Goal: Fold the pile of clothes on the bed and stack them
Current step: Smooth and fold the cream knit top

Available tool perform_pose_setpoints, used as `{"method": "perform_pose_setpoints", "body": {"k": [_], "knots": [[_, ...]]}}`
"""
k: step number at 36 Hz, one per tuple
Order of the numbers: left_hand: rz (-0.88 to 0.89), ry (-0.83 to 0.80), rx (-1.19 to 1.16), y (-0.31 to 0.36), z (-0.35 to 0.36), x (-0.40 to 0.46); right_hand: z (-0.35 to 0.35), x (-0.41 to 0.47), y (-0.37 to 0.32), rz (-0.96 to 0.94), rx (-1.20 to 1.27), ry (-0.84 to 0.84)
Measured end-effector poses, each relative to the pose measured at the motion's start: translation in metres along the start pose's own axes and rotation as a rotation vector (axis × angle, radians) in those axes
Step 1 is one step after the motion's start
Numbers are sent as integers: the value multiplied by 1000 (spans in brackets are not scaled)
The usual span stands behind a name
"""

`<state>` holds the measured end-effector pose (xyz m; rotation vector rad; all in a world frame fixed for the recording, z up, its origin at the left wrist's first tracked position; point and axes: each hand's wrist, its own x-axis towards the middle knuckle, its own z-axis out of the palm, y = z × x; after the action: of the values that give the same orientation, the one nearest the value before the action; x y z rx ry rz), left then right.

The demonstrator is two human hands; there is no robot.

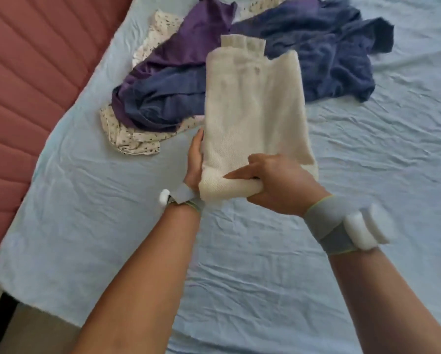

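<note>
Cream knit garment (252, 111) is what we're working on: folded into a long narrow panel, held up over the light blue bedsheet (367, 175), its far end hanging in front of the unfolded pile. Our right hand (273, 185) grips the near folded end, thumb lying across the top of the fabric and fingers curled underneath, so it's clamped on the knit. Our left hand (195, 162) sits along the panel's left edge, fingers straight and together, flat against the side of the fabric; it steadies rather than grips, as far as we can see. Both wrists carry grey bands with white sensor blocks. Progress, our read: early. This one garment is partway folded, looks like lengthwise folds are done and a crosswise fold or two is left before it's stack-ready. No finished stack is visible on the sheet. Still loose behind it: a purple garment (188, 47), a navy blue garment (329, 54) spread to the right, more navy fabric (163, 98) bunched at the left that may be part of the same piece or a separate one (can't tell), and a white piece with small dark dots (132, 139) under the lot. So at least three items untouched. A pink quilted headboard or panel (35, 72) runs along the left edge of the bed.
</note>
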<state>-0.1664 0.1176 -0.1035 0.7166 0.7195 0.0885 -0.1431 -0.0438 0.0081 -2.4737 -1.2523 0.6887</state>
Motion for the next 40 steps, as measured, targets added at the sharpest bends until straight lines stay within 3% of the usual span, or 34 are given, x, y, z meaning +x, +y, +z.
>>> {"method": "perform_pose_setpoints", "body": {"k": [3,5,6,8,11,14,17,20,32,35,37,40], "knots": [[-216,114,312,-39,-34,-16,75,-13,14,97,68,-227],[-438,123,340,-65,-60,-35,122,-26,18,149,91,-381],[-462,119,352,-74,-69,-34,139,-32,18,165,100,-416],[-400,91,437,-80,-77,-30,160,-40,21,203,177,-329],[-272,149,414,-80,-70,-27,168,-44,27,260,415,56],[-263,246,441,-79,-66,-22,169,-33,30,355,323,326],[-223,293,489,-81,-62,-19,173,-17,40,473,141,202],[-188,335,531,-86,-65,-13,186,-8,61,615,170,80],[-264,345,557,-83,-72,-7,198,-2,65,697,198,166],[-259,385,558,-80,-64,-13,192,-9,58,781,311,358],[-255,400,544,-75,-57,-18,182,-13,55,827,548,502],[-297,326,601,-64,-41,-37,163,-20,52,950,919,396]]}}
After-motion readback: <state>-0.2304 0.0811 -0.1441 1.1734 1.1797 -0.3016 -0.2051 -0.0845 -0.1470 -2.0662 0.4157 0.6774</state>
